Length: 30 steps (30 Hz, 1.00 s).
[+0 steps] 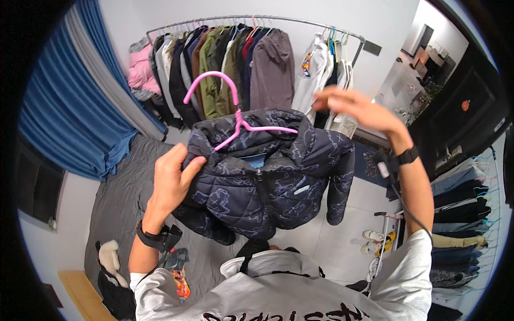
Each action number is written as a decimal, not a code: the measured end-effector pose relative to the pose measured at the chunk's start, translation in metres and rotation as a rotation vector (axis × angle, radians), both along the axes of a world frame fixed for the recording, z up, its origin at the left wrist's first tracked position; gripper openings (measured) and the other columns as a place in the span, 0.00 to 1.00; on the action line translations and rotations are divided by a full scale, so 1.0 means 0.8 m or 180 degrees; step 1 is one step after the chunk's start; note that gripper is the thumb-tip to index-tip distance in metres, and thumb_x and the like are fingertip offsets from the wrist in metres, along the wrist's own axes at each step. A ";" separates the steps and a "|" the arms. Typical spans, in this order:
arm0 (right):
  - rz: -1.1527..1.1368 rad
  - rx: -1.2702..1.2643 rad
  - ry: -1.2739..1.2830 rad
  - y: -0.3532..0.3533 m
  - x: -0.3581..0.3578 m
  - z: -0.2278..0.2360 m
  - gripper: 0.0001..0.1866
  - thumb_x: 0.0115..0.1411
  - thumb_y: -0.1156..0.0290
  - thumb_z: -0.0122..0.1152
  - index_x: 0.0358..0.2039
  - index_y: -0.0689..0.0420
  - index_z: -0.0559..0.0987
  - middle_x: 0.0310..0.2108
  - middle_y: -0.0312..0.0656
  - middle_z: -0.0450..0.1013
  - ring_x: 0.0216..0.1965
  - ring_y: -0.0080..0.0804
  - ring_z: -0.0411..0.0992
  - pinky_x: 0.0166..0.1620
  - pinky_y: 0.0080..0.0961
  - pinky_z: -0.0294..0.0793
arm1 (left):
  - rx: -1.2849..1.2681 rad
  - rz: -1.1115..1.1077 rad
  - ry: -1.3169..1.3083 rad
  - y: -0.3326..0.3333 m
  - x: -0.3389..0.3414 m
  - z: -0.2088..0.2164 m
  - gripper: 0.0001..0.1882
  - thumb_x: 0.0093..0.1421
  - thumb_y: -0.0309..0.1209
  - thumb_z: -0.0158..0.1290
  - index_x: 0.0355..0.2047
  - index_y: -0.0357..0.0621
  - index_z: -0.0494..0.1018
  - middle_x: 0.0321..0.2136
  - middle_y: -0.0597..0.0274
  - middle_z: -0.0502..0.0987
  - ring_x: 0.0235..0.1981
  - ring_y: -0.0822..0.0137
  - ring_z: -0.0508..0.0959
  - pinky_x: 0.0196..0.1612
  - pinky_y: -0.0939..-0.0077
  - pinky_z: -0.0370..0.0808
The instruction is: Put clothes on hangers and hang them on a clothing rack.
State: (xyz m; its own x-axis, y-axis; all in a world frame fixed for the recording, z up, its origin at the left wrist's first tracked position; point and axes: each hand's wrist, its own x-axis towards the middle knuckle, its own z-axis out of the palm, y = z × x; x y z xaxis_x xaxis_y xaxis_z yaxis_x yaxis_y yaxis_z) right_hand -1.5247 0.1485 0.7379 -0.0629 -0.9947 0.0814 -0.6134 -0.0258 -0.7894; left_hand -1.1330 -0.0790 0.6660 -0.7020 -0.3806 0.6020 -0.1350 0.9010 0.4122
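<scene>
A dark navy puffer jacket with a pale chain pattern hangs in front of me on a pink plastic hanger. My left hand grips the jacket at its left shoulder, just below the hanger. My right hand is raised to the right of the jacket, fingers spread and blurred, holding nothing. It hovers near the white garments on the clothes rail.
A curved metal clothes rail at the back carries several hung jackets and shirts. Blue curtains hang at left. A grey bed lies below, with clothes piled at its corner. A second rack of folded dark trousers stands at right; shoes lie on the floor.
</scene>
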 end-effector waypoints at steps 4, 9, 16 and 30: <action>-0.0017 0.0398 -0.0655 0.068 0.022 -0.080 0.26 0.80 0.54 0.47 0.42 0.67 0.82 0.38 0.25 0.75 0.43 0.14 0.66 0.52 0.23 0.71 | -0.0124 0.0080 -0.0020 0.002 -0.006 0.007 0.25 0.60 0.35 0.67 0.25 0.33 0.62 0.21 0.47 0.62 0.22 0.49 0.64 0.27 0.61 0.64; -0.0590 -0.0063 -0.0565 0.085 0.058 -0.083 0.19 0.77 0.62 0.55 0.32 0.64 0.75 0.28 0.26 0.65 0.33 0.15 0.61 0.39 0.23 0.66 | -0.0018 0.0018 -0.0292 0.003 -0.007 0.030 0.24 0.61 0.39 0.66 0.24 0.32 0.67 0.21 0.42 0.68 0.22 0.43 0.68 0.27 0.57 0.66; -0.0718 -0.2082 0.1309 0.079 0.084 -0.064 0.08 0.64 0.73 0.68 0.35 0.66 0.82 0.31 0.44 0.77 0.35 0.39 0.75 0.41 0.32 0.73 | -0.0594 0.0282 -0.0341 0.020 0.000 0.031 0.24 0.63 0.43 0.65 0.24 0.35 0.70 0.22 0.44 0.74 0.25 0.39 0.77 0.28 0.53 0.71; -0.0413 -0.1654 0.1593 -0.084 -0.020 -0.124 0.15 0.48 0.71 0.74 0.29 0.60 0.74 0.26 0.49 0.71 0.29 0.56 0.74 0.30 0.44 0.71 | -0.0154 0.0426 -0.0685 -0.043 -0.041 0.033 0.24 0.58 0.48 0.68 0.31 0.38 0.74 0.25 0.47 0.73 0.28 0.43 0.76 0.32 0.57 0.72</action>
State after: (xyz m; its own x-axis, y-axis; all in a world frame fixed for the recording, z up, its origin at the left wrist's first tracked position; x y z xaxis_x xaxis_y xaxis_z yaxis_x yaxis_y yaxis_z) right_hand -1.5405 0.0811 0.6385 -0.0093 -0.8069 0.5906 -0.9210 -0.2232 -0.3194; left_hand -1.1662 -0.1134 0.6923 -0.7612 -0.4532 0.4639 -0.3344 0.8872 0.3179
